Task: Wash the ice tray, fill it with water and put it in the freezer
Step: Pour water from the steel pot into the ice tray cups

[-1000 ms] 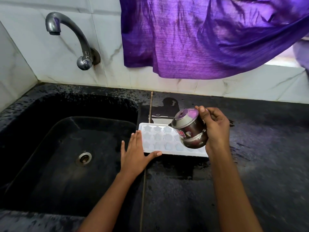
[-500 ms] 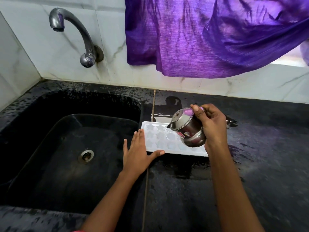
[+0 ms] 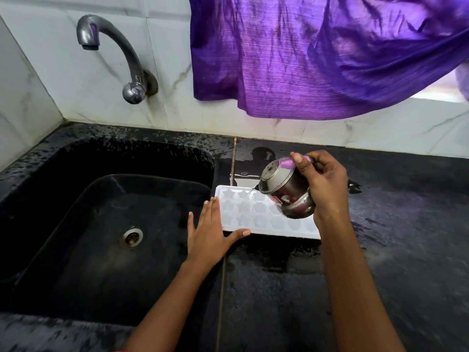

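Two bare forearms reach up from the bottom edge, one on each side of the seam in the dark, wet worktop [image 3: 380, 262]. The left hand [image 3: 210, 232] lies flat and released, fingers straight and slightly spread, at the edge where the worktop meets the sink [image 3: 83, 262]; its fingers run along the left end of the ice tray [image 3: 253, 214] and its thumb stretches out against the tray's near edge. The white ice tray sits flat on the worktop just right of the sink, its star-shaped cells facing up, its right end hidden behind the right wrist. Above that end, the right hand [image 3: 327, 184] is clenched around a small steel pot [image 3: 284, 191], thumb pressed on the upper side. The pot is tipped with its mouth to the left, and a thin stream of water [image 3: 250, 193] falls from its lip into a cell in the tray's far row. To the left, the black sink is wet, with a round metal drain [image 3: 131, 236] in its floor. Farther back, a curved metal tap [image 3: 127, 59] sticks out of the white tiled wall [image 3: 63, 102] above the sink. A purple cloth [image 3: 304, 59] hangs down over the wall above the worktop.
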`<state>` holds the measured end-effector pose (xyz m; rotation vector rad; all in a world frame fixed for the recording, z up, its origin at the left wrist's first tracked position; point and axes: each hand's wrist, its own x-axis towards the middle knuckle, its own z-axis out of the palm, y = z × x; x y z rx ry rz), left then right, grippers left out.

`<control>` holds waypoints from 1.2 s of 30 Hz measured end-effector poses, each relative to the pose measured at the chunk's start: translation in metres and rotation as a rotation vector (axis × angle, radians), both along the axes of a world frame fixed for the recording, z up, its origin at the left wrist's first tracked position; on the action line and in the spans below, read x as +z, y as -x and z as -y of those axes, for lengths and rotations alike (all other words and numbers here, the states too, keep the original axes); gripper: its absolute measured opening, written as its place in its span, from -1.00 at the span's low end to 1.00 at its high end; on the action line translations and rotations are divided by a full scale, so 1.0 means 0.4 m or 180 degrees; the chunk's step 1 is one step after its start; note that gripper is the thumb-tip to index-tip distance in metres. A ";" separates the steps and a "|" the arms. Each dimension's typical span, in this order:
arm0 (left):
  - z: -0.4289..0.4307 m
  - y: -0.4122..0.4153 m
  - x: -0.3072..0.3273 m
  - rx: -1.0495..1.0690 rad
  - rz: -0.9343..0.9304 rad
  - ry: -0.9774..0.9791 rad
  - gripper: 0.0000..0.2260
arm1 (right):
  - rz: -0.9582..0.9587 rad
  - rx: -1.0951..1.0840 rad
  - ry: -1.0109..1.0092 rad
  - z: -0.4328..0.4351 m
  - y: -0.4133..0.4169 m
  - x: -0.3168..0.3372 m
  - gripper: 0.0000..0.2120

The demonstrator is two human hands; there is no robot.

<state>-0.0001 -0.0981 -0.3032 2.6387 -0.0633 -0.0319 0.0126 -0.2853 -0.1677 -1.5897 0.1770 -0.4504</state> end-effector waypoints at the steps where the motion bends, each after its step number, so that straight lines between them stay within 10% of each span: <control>1: 0.000 0.000 0.000 -0.0001 0.0003 0.0004 0.09 | 0.0013 0.0006 0.0005 0.000 0.000 0.001 -0.83; 22: 0.000 0.002 0.001 0.0019 -0.0060 0.0249 0.08 | -0.0116 -0.0041 -0.0882 -0.005 -0.006 -0.031 -0.84; 36: -0.007 0.004 0.001 -0.0042 -0.0011 0.0229 0.06 | -0.0237 0.0182 -0.0400 -0.052 -0.028 -0.034 -0.85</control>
